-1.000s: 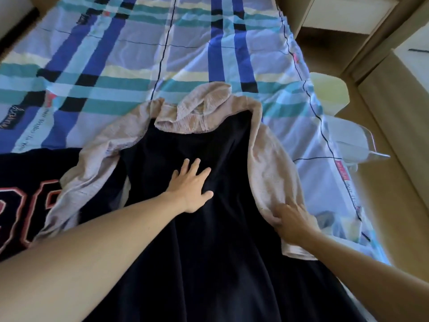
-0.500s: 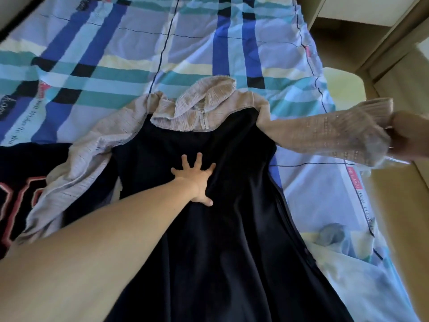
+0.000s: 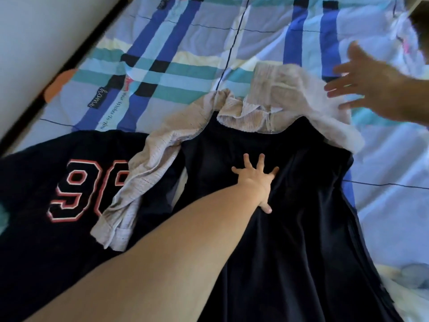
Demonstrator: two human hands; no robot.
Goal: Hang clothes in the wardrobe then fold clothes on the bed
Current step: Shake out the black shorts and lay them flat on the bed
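A dark dress with beige sleeves and a beige hood [image 3: 301, 205] lies spread on the plaid bed sheet [image 3: 185, 54]. My left hand [image 3: 256, 182] rests flat on its dark chest, fingers spread, holding nothing. The right beige sleeve [image 3: 325, 108] is bunched and folded in near the hood. My right hand [image 3: 366, 84] hovers blurred just right of that sleeve, fingers apart and empty. The left beige sleeve [image 3: 137, 189] trails down over a dark jersey.
A dark jersey with red-outlined numbers [image 3: 58, 194] lies at the left, partly under the beige sleeve. A white wall or bed frame [image 3: 46, 31] runs along the far left. Pale crumpled fabric [image 3: 408, 275] sits at the lower right of the bed.
My right hand lifted the right sleeve off the dress, pulled it out to the right, then dropped it folded near the hood and opened. My left hand stayed pressed on the chest.
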